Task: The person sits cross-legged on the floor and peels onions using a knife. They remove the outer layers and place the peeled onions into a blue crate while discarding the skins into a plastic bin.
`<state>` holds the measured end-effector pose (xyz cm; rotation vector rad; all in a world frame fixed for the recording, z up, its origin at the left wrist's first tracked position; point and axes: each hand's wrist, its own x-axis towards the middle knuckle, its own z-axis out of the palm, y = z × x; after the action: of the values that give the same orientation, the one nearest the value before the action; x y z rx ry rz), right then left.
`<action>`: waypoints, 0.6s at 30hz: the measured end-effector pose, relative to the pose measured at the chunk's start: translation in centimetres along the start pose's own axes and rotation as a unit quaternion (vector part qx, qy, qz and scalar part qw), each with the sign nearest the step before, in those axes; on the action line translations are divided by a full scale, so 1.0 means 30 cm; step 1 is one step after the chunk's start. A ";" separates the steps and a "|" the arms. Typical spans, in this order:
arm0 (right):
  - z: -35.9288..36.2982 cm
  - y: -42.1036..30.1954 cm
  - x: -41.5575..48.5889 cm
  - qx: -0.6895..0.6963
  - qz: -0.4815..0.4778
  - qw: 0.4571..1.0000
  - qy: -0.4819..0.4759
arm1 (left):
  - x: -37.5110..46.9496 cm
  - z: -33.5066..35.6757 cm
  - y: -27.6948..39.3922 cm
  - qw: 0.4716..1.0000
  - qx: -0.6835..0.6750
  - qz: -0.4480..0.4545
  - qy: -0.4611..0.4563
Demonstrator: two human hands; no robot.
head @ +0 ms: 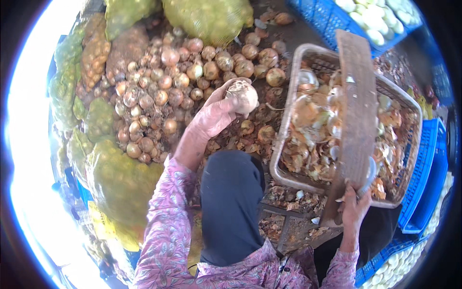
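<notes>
My left hand is raised over the floor, its fingers and thumb around a pale brown onion with its dry root end turned up. At the near end of a wooden plank, my right hand grips what looks like a knife. Its pale, broad blade points away from me beside the plank, and the handle is hidden in my fingers. The plank lies across a dirty plastic crate filled with onion skins and trimmings.
A heap of unpeeled onions spreads beyond my left arm. Full yellow-green mesh sacks stand around it. Blue crates at the far right and near right hold peeled white onions. Skins litter the floor by my knee.
</notes>
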<state>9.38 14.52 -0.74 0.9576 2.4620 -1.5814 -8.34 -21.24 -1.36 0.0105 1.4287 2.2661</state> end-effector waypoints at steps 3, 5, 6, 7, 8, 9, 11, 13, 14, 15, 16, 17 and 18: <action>-0.018 0.043 0.014 0.066 0.012 0.997 -0.038 | -0.015 0.323 0.161 0.982 0.177 -0.044 -0.042; -0.053 -0.016 -0.018 0.231 0.061 0.966 -0.093 | -0.013 0.444 0.154 0.965 0.228 -0.064 -0.113; -0.085 -0.008 -0.027 0.261 0.075 0.958 -0.090 | -0.007 0.570 0.134 0.936 0.326 -0.073 -0.108; -0.117 0.011 -0.038 0.300 0.054 0.949 -0.085 | -0.013 0.625 0.064 0.915 0.380 -0.007 -0.135; -0.144 -0.005 -0.053 0.311 0.049 0.948 -0.048 | -0.021 0.681 -0.023 0.907 0.403 0.033 -0.121; -0.161 -0.032 -0.065 0.322 0.046 0.945 -0.024 | -0.037 0.729 -0.106 0.896 0.428 0.071 -0.095; -0.192 -0.013 -0.081 0.313 0.061 0.947 -0.040 | -0.054 0.804 -0.241 0.856 0.502 0.107 -0.059; -0.199 0.059 -0.087 0.192 -0.043 0.978 -0.062 | -0.021 0.805 -0.390 0.836 0.532 0.127 -0.046; -0.202 0.088 -0.100 0.155 -0.064 0.984 -0.065 | -0.023 0.814 -0.418 0.843 0.516 0.146 -0.036; -0.188 0.088 -0.113 0.119 -0.082 0.987 -0.067 | -0.015 0.824 -0.419 0.843 0.516 0.143 -0.050; -0.184 0.057 -0.108 0.137 -0.029 0.987 -0.085 | -0.005 0.823 -0.413 0.843 0.515 0.141 -0.062; -0.168 0.062 -0.101 0.121 -0.036 0.988 -0.088 | 0.001 0.820 -0.411 0.843 0.515 0.139 -0.073; -0.146 0.070 -0.091 0.105 -0.045 0.989 -0.093 | -0.002 0.815 -0.409 0.837 0.524 0.138 -0.077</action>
<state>13.88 17.52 0.66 0.6903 2.2781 -1.8951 2.26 3.96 -0.58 0.7563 2.4815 1.3133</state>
